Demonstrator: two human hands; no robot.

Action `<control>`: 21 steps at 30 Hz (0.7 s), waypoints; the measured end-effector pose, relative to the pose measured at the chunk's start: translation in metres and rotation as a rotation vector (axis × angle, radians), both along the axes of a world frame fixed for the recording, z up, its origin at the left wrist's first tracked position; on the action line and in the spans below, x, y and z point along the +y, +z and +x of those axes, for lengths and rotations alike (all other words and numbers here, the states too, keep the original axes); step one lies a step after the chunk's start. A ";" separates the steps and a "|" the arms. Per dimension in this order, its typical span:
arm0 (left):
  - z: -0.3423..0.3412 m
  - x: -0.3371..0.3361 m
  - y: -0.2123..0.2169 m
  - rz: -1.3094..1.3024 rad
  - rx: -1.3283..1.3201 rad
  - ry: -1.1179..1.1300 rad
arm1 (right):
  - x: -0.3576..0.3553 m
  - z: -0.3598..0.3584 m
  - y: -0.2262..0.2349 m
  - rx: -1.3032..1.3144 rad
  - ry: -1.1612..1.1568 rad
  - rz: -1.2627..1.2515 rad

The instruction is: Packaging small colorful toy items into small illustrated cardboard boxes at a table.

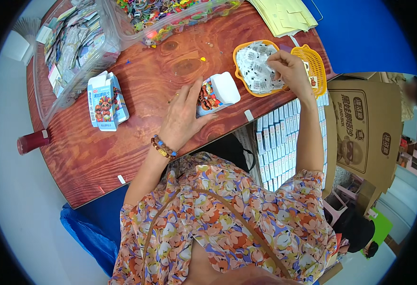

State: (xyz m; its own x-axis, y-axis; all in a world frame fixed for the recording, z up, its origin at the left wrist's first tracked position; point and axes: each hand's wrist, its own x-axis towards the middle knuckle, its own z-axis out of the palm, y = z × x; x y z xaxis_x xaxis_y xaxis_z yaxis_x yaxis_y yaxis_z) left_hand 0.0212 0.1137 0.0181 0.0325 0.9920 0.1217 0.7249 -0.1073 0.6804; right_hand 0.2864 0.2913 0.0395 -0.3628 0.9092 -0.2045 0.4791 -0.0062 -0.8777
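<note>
My left hand (184, 111) is wrapped round a small blue-and-white carton (223, 90) lying on the wooden table, its white open end facing right. Farther right, my right hand (291, 71) reaches over an orange plastic basket (237, 71) full of small white packets (256, 64) with black spots. Thumb and fingers of that hand pinch a packet at the basket's right side; the fingertips partly cover it. To the left of my left hand, several flat blue cartons (105, 104) lie in a small overlapping stack.
Clear plastic bins hold flat printed packets (77, 40) and colourful small trinkets (156, 14) at the back. A second orange basket (317, 57) holds small cards. Yellow sheets (284, 16) lie at the far edge. Rows of blue-and-white boxes (284, 147) and a large brown carton (365, 123) stand right.
</note>
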 end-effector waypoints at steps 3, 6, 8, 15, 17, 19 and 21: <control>0.002 0.004 0.000 -0.028 -0.004 -0.029 | 0.001 0.005 0.008 -0.018 0.000 -0.028; 0.003 0.004 -0.002 0.001 -0.002 -0.034 | -0.003 0.006 0.007 -0.075 0.048 -0.043; 0.003 0.002 -0.005 0.016 0.002 -0.038 | -0.009 0.004 0.006 -0.114 0.086 -0.040; 0.002 0.002 -0.006 0.007 0.010 -0.041 | -0.022 -0.008 0.007 -0.439 0.374 0.204; 0.002 0.002 -0.005 0.018 0.009 -0.037 | -0.019 -0.009 0.005 -0.485 0.419 0.205; 0.001 0.003 -0.005 0.019 0.018 -0.037 | -0.015 -0.004 0.004 -0.315 0.399 0.098; 0.001 0.002 -0.004 0.020 0.026 -0.035 | -0.012 0.001 0.010 -0.248 0.368 0.019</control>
